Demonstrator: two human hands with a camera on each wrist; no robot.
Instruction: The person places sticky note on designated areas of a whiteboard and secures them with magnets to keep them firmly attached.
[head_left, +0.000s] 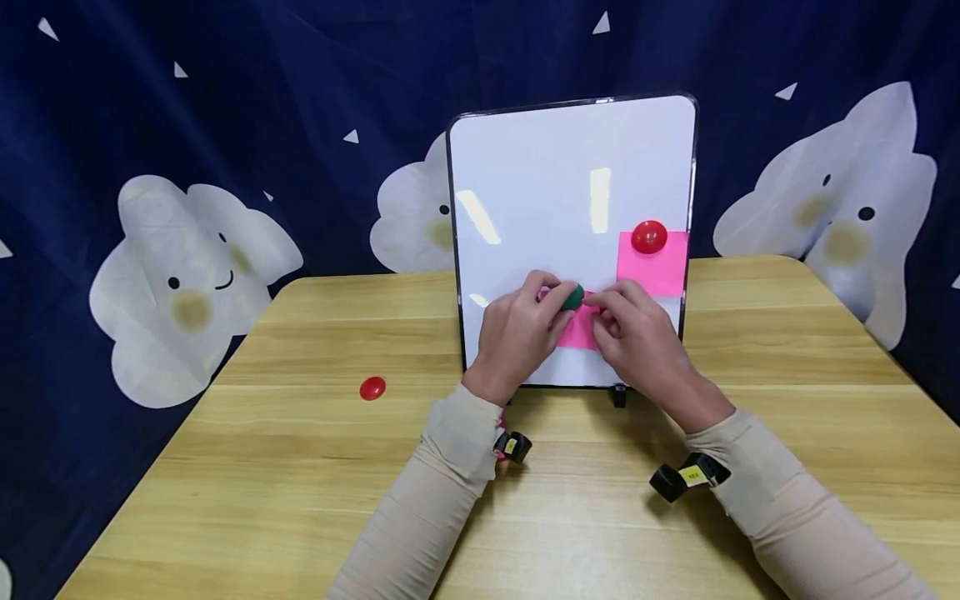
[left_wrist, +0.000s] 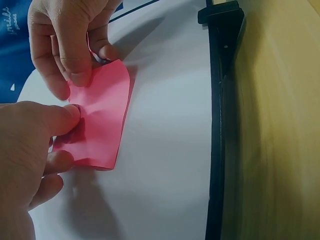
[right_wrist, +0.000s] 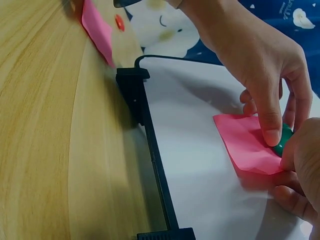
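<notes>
Our L hand [head_left: 519, 329] pinches the green magnet [head_left: 573, 297] on the pink note [head_left: 578, 333]; our R hand [head_left: 647, 335] grips the note's edge, prob. b/c it'd slip w/o steadying vs. the whiteboard [head_left: 540, 183] behind.

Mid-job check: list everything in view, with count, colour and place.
Table: 1, wood-toned, across the foreground
Backdrop: 1, dark blue with white clouds, behind the table
Whiteboard: 1, white, dark-edged, propped on the table
Board supports: 2, black, at its lower edge
Domed disc: 1, red, on the board's right side
Pinned sheet: 1, pink, under that disc
Loose disc: 1, red, on the table's left
Loose paper: pink, on the table; sheet count unclear
Held sheet: 1, pink, at the board's lower part
Green disc: 1, green, at that sheet's upper edge
Wrist cameras: 2, black, one per wrist
Sleeves: 2, beige, on the forearms
Left hand: 1, bare, pinching the green disc
Right hand: 1, bare, at the held sheet
</notes>
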